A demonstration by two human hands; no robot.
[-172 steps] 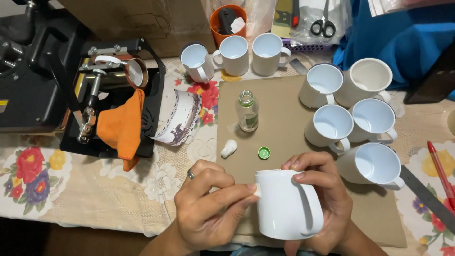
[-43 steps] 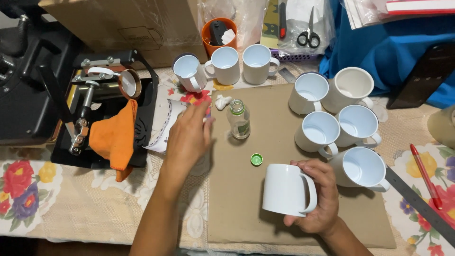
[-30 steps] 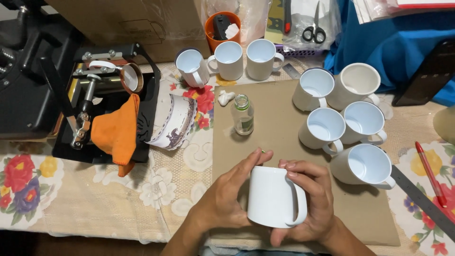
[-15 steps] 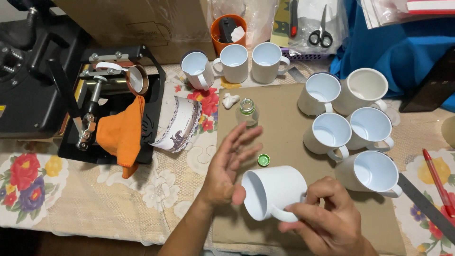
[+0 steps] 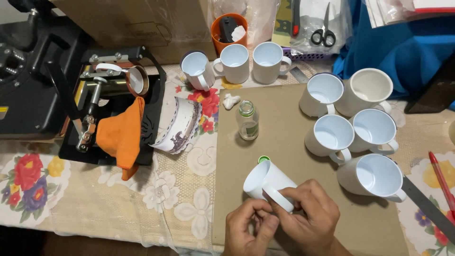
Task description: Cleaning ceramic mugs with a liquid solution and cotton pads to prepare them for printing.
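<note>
Both hands are on the tilted white mug [image 5: 265,182] near the front: right hand [image 5: 310,215] wraps its handle, left hand [image 5: 246,230] pinches underneath. A small glass bottle [image 5: 247,121] stands just beyond it on the cardboard sheet [image 5: 284,118].

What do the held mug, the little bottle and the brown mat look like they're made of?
Mug: probably glazed ceramic, glossy white and opaque. Bottle: clear glass or plastic, see-through. Mat: likely cardboard, flat matte brown.

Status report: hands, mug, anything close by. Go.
Both hands, left hand and right hand, on white mug, tilted, mouth up-left. Green cap at its rim. Small open bottle beyond, apart.
</note>
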